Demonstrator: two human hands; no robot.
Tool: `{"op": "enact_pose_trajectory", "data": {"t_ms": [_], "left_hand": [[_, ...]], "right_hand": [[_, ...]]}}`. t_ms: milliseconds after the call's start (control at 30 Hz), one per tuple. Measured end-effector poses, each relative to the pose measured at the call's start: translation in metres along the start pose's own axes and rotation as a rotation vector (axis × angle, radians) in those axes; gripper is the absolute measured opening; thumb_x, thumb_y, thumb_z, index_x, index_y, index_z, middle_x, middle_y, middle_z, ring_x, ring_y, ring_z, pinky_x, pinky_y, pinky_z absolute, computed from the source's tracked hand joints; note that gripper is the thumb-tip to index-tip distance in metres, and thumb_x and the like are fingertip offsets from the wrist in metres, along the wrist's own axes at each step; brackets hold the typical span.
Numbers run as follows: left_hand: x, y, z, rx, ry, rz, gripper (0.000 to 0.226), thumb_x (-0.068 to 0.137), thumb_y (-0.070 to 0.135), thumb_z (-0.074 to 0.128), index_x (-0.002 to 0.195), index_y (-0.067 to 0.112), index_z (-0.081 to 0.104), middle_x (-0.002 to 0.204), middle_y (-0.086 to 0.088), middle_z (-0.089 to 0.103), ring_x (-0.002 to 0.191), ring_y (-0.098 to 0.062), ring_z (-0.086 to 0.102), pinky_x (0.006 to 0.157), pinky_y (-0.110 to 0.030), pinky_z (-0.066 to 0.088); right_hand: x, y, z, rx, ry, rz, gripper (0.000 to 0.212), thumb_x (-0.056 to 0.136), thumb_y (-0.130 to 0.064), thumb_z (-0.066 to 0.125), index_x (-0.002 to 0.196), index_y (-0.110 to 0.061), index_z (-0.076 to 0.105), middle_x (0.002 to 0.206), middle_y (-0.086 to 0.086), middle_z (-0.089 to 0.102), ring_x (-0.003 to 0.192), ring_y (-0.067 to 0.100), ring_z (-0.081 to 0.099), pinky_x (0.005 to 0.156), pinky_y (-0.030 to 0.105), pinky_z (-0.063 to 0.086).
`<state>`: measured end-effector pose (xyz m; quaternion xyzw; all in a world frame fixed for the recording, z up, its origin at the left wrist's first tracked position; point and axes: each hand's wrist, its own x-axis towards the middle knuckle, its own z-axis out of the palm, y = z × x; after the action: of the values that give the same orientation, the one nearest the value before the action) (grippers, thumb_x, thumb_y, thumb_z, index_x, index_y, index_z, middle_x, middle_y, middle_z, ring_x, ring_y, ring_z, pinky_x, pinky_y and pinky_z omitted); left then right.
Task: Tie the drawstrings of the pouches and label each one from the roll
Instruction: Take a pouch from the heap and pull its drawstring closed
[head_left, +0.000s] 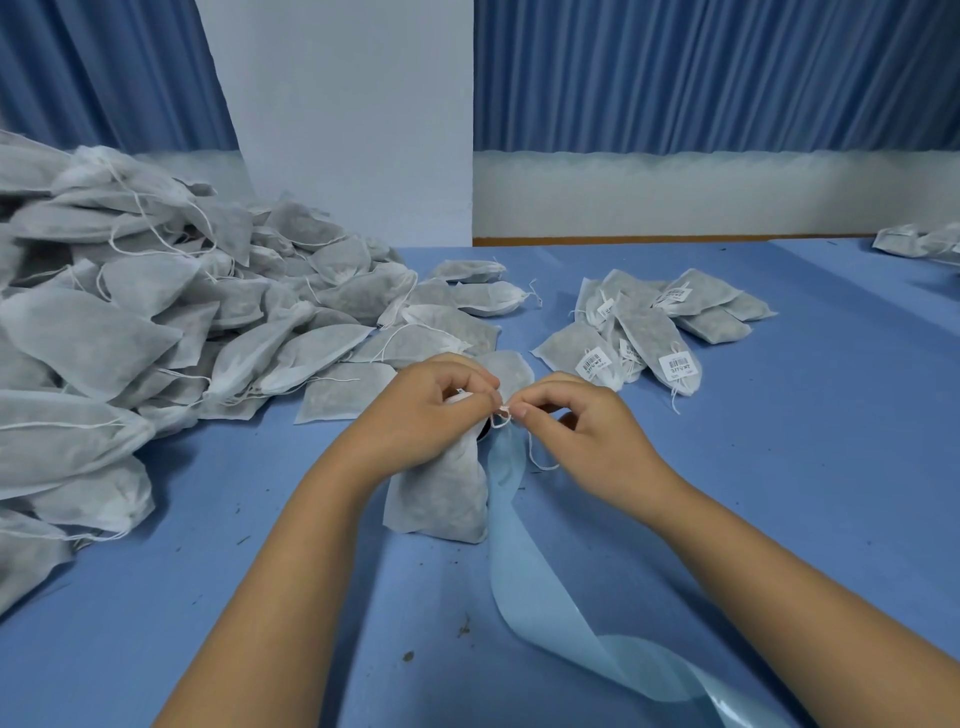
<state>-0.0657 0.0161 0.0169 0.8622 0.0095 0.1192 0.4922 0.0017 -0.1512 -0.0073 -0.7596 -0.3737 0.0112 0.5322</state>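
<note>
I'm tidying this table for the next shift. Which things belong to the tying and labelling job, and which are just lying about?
Part of the job: pouch being tied; its drawstring; pile of untied pouches; labelled pouches; blue backing strip.
Just lying about: stray pouches at the far right edge; dark crumbs; curtain.

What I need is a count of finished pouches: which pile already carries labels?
The small pile beyond the right hand: its pouches carry white barcode labels. The big heap on the left shows none.
</note>
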Motion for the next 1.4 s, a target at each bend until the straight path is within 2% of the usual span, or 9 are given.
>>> {"op": "enact_pose_trajectory", "data": {"t_ms": [133,233,467,567,767,933,1033,1200,1400], "left_hand": [[0.0,0.001,0.001,-0.069,-0.081,-0.044,0.024,0.094,0.011,0.059,0.078,0.017,0.075,0.101,0.013,0.069,0.087,0.012,0.059,0.077,-0.001,0.037],[-0.002,0.002,0.0,-0.144,-0.081,-0.087,0.023,0.094,0.014,0.058,0.08,0.018,0.076,0.1,0.016,0.072,0.091,0.009,0.061,0.078,-0.004,0.04],[-0.001,0.002,0.0,-0.198,-0.077,-0.128,0.02,0.093,0.014,0.059,0.088,0.014,0.078,0.109,0.01,0.073,0.109,-0.001,0.063,0.096,-0.018,0.041],[-0.001,0.001,0.0,-0.225,-0.071,-0.139,0.019,0.093,0.014,0.059,0.092,0.012,0.078,0.108,0.009,0.074,0.108,-0.001,0.064,0.093,-0.017,0.041],[0.0,-0.001,-0.001,-0.247,-0.044,-0.141,0.023,0.094,0.017,0.062,0.08,0.024,0.079,0.106,0.016,0.074,0.104,0.005,0.064,0.087,-0.014,0.041],[0.001,-0.005,-0.002,-0.228,-0.014,-0.156,0.018,0.092,0.022,0.065,0.082,0.024,0.079,0.103,0.017,0.074,0.099,0.006,0.065,0.085,-0.016,0.04],[0.001,-0.006,-0.001,-0.167,-0.012,-0.159,0.016,0.092,0.023,0.065,0.085,0.021,0.079,0.102,0.012,0.075,0.096,-0.006,0.063,0.087,-0.024,0.042],[0.002,-0.005,0.0,-0.053,-0.015,-0.152,0.017,0.092,0.025,0.064,0.083,0.025,0.079,0.094,0.017,0.075,0.084,0.008,0.063,0.077,-0.011,0.043],[0.001,-0.004,-0.001,0.033,-0.023,-0.131,0.021,0.093,0.029,0.064,0.08,0.02,0.077,0.098,-0.002,0.074,0.081,-0.005,0.06,0.074,-0.018,0.042]], "right_hand": [[-0.002,0.001,0.002,-0.075,0.064,-0.095,0.018,0.089,-0.01,0.065,0.082,-0.026,0.069,0.082,-0.007,0.062,0.079,0.008,0.056,0.066,0.021,0.045],[-0.003,0.001,0.004,0.028,0.097,-0.084,0.018,0.087,-0.007,0.068,0.082,-0.024,0.069,0.081,-0.011,0.067,0.077,0.005,0.06,0.06,0.025,0.048],[-0.006,0.001,0.005,0.209,0.108,-0.065,0.025,0.084,0.003,0.068,0.082,-0.022,0.071,0.08,-0.014,0.07,0.068,0.004,0.066,0.063,0.013,0.048],[-0.006,0.0,0.005,0.235,0.113,-0.073,0.029,0.084,0.003,0.067,0.085,-0.025,0.074,0.084,-0.012,0.073,0.072,0.007,0.069,0.068,0.015,0.051],[-0.005,0.001,0.005,0.238,0.155,-0.072,0.011,0.081,-0.01,0.076,0.087,-0.018,0.078,0.084,-0.007,0.075,0.079,0.011,0.072,0.071,0.018,0.053],[0.0,0.005,0.004,0.179,0.112,-0.02,0.012,0.088,-0.011,0.069,0.082,-0.021,0.074,0.082,-0.008,0.072,0.075,0.011,0.066,0.073,0.028,0.058],[0.0,0.007,0.004,0.084,0.061,-0.029,0.016,0.093,-0.013,0.061,0.085,-0.024,0.069,0.087,-0.01,0.069,0.076,0.007,0.064,0.072,0.026,0.057],[0.001,0.012,0.002,-0.16,0.072,-0.143,0.012,0.096,-0.015,0.056,0.091,-0.021,0.065,0.088,-0.017,0.062,0.085,0.006,0.059,0.075,0.036,0.054],[0.001,0.011,0.002,-0.107,0.069,-0.099,0.012,0.098,-0.015,0.053,0.089,-0.021,0.06,0.087,-0.012,0.062,0.086,0.007,0.058,0.076,0.036,0.055]]}}
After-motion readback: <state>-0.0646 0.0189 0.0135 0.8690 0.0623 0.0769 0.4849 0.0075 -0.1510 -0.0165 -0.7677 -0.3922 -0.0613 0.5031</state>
